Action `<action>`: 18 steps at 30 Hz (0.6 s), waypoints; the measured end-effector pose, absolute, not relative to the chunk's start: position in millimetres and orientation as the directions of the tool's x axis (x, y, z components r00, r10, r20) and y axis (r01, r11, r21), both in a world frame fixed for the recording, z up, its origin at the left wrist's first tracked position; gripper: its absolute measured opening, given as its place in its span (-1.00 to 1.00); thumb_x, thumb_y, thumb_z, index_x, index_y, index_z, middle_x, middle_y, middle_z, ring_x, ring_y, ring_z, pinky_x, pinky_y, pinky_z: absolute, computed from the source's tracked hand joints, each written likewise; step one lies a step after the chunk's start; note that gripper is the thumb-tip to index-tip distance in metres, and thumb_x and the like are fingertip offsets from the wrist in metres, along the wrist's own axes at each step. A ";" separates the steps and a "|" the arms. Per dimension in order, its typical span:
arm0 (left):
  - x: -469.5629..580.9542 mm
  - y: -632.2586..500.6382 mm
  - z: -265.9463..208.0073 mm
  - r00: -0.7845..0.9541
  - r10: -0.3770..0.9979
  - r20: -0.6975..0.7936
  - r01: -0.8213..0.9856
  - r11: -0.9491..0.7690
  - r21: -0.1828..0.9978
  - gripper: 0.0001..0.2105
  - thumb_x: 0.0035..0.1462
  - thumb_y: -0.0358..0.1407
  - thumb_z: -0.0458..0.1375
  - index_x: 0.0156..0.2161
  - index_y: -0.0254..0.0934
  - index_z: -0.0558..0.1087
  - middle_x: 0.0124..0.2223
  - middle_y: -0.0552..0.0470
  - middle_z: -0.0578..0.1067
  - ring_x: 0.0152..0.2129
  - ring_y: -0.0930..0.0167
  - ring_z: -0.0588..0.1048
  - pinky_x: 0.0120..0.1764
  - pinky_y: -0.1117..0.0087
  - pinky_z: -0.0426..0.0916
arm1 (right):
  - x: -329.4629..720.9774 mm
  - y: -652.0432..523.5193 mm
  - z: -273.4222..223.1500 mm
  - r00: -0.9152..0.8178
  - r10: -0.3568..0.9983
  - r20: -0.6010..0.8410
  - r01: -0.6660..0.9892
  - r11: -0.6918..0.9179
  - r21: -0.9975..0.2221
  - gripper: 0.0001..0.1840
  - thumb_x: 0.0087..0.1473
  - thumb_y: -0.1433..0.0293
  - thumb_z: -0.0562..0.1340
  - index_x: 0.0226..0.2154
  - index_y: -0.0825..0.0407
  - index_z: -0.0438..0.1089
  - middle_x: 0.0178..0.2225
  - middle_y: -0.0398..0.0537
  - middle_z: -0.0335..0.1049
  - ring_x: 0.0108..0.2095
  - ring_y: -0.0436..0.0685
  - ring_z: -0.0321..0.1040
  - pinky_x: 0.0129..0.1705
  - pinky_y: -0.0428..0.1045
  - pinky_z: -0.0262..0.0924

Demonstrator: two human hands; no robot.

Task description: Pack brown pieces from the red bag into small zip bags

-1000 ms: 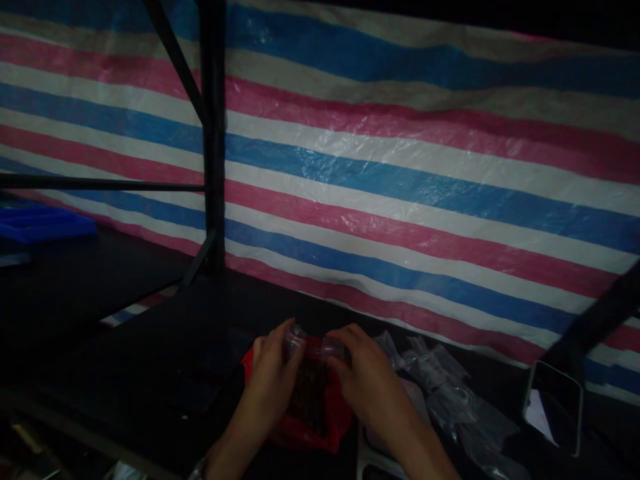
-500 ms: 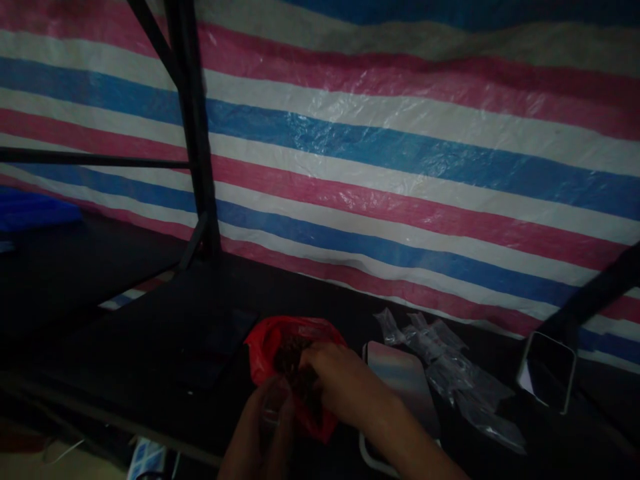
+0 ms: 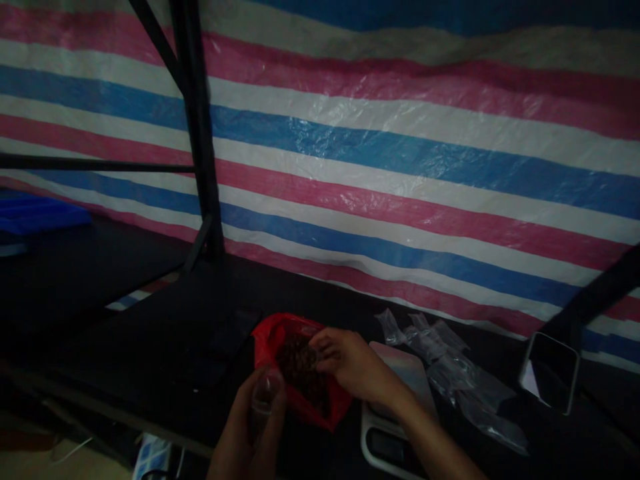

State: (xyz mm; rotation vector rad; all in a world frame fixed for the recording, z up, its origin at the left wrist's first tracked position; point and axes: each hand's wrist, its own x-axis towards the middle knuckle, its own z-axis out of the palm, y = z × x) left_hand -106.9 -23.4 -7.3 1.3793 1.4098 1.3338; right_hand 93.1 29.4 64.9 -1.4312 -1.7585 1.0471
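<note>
A red plastic bag (image 3: 340, 403) lies open on the dark tabletop, with many small dark brown pieces (image 3: 300, 363) inside. My right hand (image 3: 350, 363) is over the bag's right side, fingers curled together just above the pieces. What lies between those fingertips is too dark to make out. At the near left of the bag, my left hand (image 3: 250, 427) grips a small clear plastic container (image 3: 263, 393) between thumb and fingers, its round mouth facing up. Partly under my right forearm sits a flat scale (image 3: 367, 447) with a pale top plate and a dark display.
Several clear plastic bags (image 3: 450, 367) lie in a pile right of the scale. A phone (image 3: 549, 373) leans at the far right. A dark flat object (image 3: 225, 347) rests left of the red bag. Behind stand a metal post (image 3: 200, 133) and a striped plastic sheet (image 3: 400, 147).
My right hand has drawn up and back from deep among the brown pieces, uncovering them. My left hand has shifted slightly left with the clear container. More of the scale's display shows.
</note>
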 end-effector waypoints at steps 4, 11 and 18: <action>-105.7 -11.5 4.2 -0.149 0.973 0.178 0.319 -0.123 0.940 -0.42 0.17 0.08 0.21 0.21 -0.17 0.47 0.17 -0.19 0.56 0.16 0.05 0.51 0.18 -0.07 0.47 | 98.9 24.2 82.5 -0.206 0.978 0.037 0.354 0.110 -0.929 -0.66 0.03 0.60 0.28 -0.12 0.01 0.49 -0.12 -0.04 0.63 -0.06 0.13 0.58 0.00 0.02 0.43; -73.7 13.0 40.5 -0.052 0.937 0.345 0.360 -0.304 0.882 -0.62 0.25 -0.06 0.08 0.06 -0.11 0.56 -0.02 -0.12 0.56 0.01 0.09 0.47 0.07 -0.05 0.45 | 92.6 -1.1 131.0 -0.228 0.946 0.231 0.414 0.309 -0.856 -0.64 0.17 0.58 0.28 -0.03 -0.09 0.55 -0.05 -0.12 0.58 0.00 0.10 0.53 0.09 0.01 0.37; -61.0 21.5 38.0 0.059 0.921 0.386 0.305 -0.385 0.871 -0.64 0.16 -0.18 0.19 0.06 -0.11 0.52 -0.02 -0.09 0.60 -0.01 0.09 0.47 0.10 -0.08 0.38 | 88.6 -8.6 143.3 -0.305 0.905 0.297 0.721 0.423 -0.549 -0.45 0.24 0.70 0.14 0.08 -0.16 0.54 0.04 -0.12 0.44 -0.04 0.06 0.47 0.05 -0.03 0.33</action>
